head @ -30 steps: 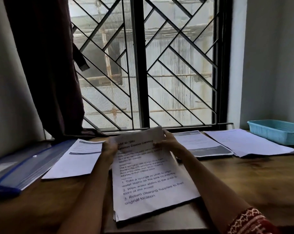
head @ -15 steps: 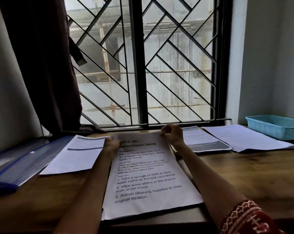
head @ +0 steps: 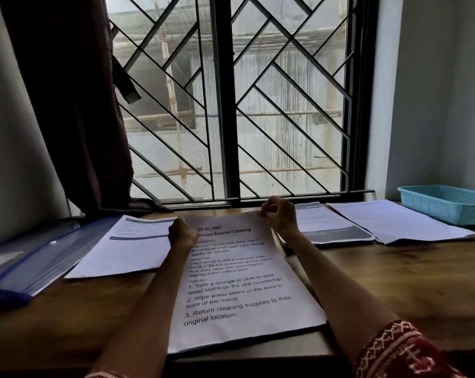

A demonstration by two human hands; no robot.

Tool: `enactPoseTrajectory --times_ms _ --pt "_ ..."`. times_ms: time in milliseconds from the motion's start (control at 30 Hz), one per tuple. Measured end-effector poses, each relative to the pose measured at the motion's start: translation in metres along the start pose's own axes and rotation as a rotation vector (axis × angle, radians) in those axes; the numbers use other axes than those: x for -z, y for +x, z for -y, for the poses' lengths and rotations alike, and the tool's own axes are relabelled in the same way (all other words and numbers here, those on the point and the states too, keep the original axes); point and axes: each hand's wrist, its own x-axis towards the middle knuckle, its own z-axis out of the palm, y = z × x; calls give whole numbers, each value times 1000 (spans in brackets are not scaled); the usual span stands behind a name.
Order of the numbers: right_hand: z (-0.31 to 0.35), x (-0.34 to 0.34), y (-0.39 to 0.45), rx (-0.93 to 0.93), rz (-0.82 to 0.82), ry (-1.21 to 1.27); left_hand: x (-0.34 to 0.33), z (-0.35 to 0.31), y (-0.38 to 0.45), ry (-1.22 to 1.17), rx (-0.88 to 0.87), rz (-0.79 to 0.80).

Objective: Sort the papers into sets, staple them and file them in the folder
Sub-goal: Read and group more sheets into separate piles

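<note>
Two hands pinch my printed sheet's (head: pixel 239 282) far corners: left hand (head: pixel 180 236), right hand (head: pixel 280 216); folder (head: pixel 32 266) left of my grip.

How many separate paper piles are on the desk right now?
4: the centre pile gripped by both hands, one left of it beside the folder, and two to the right. Sheets underneath may be hidden.

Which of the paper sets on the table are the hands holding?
The middle set, headed "Counter Cleaning": the left hand and right hand grip its top corners. The other three sets lie untouched on either side.
</note>
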Motion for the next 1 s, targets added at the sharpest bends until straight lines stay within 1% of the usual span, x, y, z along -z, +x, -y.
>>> enactPoseTrajectory --times_ms 133,300,500,533,600,667,700,733,867,1000 --pt "-1 0 1 11 -8 13 1 7 6 -136 30 22" --pt "-2 1 2 41 11 10 4 4 7 -226 71 21" --pt "1 -1 -1 38 -8 -8 14 14 13 -445 -20 99" --pt "2 -1 -2 34 -35 -12 18 14 10 -501 -41 125" --pt "6 2 -5 7 -172 -46 27 18 6 -576 -64 161" --pt "9 14 -4 -49 -341 -84 41 25 2 -599 -59 127" --pt "10 20 -4 -60 -384 -99 50 30 2 -594 -57 98" --pt "9 27 -5 -60 -389 -123 58 34 1 -591 -64 77" --pt "1 33 -19 -88 -264 -321 104 56 5 -550 -42 11" --pt "-11 36 -21 -49 -162 -473 162 72 -1 -548 -17 -37"
